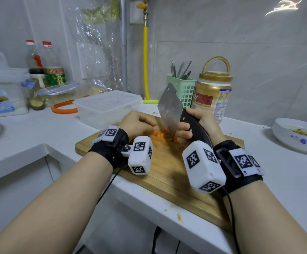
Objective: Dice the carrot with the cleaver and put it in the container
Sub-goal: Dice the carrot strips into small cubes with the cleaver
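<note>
I see orange carrot bits, a black-handled steel cleaver, a translucent white container, and a brown wooden board.

White surface, L-shaped, with items resting on it.

Wooden cutting board near the front edge; lidded translucent container just behind it; orange ring to the container's left; green utensil basket and gold-lidded jar at the back wall; white bowl far right; oil bottles and clear lidded boxes far left; orange scraps at the front edge.
</note>
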